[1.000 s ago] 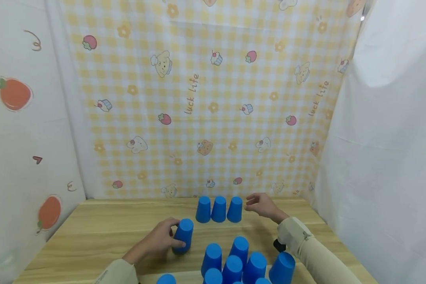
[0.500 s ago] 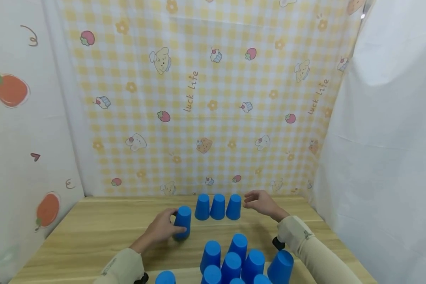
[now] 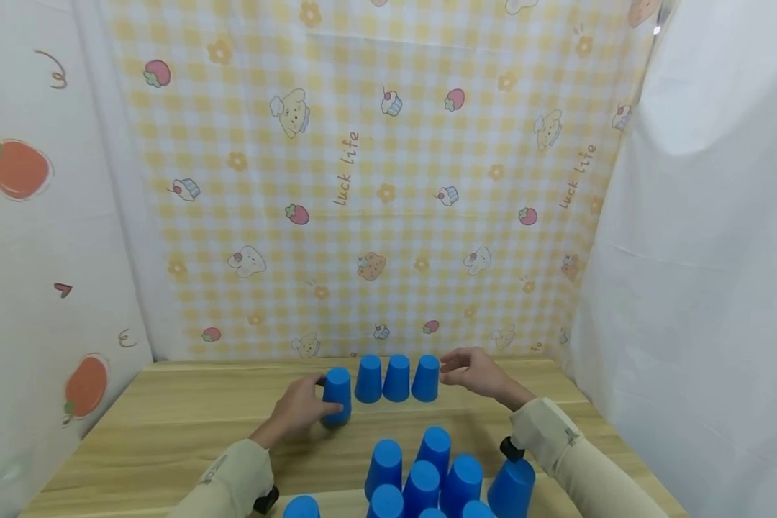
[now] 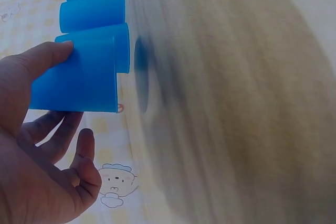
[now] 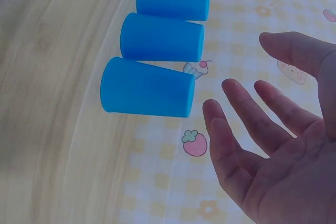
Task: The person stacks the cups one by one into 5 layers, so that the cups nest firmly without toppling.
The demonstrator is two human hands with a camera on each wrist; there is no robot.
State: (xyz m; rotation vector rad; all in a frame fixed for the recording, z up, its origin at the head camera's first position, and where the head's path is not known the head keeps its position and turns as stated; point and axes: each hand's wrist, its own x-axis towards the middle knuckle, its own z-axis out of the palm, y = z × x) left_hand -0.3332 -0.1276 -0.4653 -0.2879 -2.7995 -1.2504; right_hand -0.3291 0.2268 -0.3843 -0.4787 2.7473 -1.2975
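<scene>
My left hand (image 3: 316, 404) grips an upside-down blue cup (image 3: 337, 392) at the left end of a row of three blue cups (image 3: 397, 378) near the table's back edge. In the left wrist view the thumb and fingers (image 4: 50, 56) wrap the held cup (image 4: 79, 80), whose rim is close to the wooden table (image 4: 226, 103) and next to the row (image 4: 94, 11). My right hand (image 3: 456, 370) hovers open just right of the row, touching nothing. The right wrist view has its spread fingers (image 5: 247, 114) beside the nearest cup (image 5: 147, 87).
A cluster of several upside-down blue cups (image 3: 424, 475) stands at the table's front, with one more cup (image 3: 301, 507) to the left and another cup (image 3: 511, 489) under my right sleeve. Cloth walls (image 3: 375, 180) close in the back and both sides.
My left hand has carried its blue cup away from me and to the right, up to the left end of the row. The right hand has barely shifted.
</scene>
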